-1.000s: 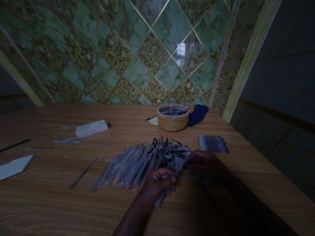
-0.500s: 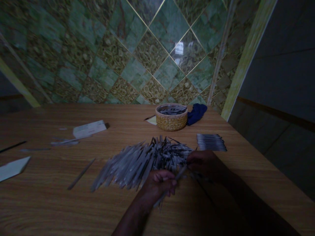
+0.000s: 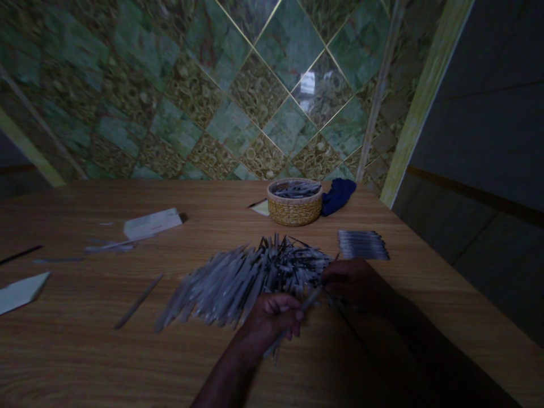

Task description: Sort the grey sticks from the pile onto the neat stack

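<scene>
My left hand (image 3: pixel 278 318) is closed round a slim, pale plastic sleeve (image 3: pixel 313 297), which slants up to the right. At the sleeve's upper end my right hand (image 3: pixel 351 280) pinches a thin dark stick (image 3: pixel 337 258), whose tip shows above the fingers; the grip itself is in shadow. Just beyond both hands lies a big heap of slim pens in clear plastic sleeves (image 3: pixel 225 286), pale at the left and darker at the right. A neat row of similar sleeved pens (image 3: pixel 363 245) lies flat beyond my right hand.
A wicker basket (image 3: pixel 294 211) full of sleeved sticks stands at the back, beside a dark blue cloth (image 3: pixel 339 196). To the left are a white box (image 3: pixel 153 224), loose clear sleeves (image 3: pixel 110 246), a single sleeve (image 3: pixel 138 301), a black stick (image 3: pixel 21 254) and a pale card (image 3: pixel 23 293).
The whole view has shifted very slightly. Both hands keep the same hold on the sleeve and the dark stick.
</scene>
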{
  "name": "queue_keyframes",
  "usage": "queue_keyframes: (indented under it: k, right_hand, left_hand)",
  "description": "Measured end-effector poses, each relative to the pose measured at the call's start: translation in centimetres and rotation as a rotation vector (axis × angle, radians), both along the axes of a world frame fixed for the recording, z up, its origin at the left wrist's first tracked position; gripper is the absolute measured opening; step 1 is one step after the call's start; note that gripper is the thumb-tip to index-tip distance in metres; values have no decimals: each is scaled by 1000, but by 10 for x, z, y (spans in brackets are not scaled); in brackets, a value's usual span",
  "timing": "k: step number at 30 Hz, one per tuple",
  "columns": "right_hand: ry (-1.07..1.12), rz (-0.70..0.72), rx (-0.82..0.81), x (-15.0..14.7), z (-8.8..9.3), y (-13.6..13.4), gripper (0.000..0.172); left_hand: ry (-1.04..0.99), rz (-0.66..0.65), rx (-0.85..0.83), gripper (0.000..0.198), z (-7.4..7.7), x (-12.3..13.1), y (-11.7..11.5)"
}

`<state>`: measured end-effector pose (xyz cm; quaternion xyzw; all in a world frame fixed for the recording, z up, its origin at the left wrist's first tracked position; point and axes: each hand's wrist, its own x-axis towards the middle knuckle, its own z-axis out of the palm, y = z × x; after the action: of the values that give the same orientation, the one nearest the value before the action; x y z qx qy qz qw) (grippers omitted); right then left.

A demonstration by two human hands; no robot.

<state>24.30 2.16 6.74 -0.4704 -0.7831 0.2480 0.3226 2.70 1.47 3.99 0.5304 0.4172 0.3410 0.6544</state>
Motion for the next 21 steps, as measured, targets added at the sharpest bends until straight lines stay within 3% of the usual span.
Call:
queue_keyframes:
  k: [21]
  right_hand:
    - [-76,52,31,1,-2,-1,11]
  left_hand:
    - [43,-18,30,14,-3,-1,1]
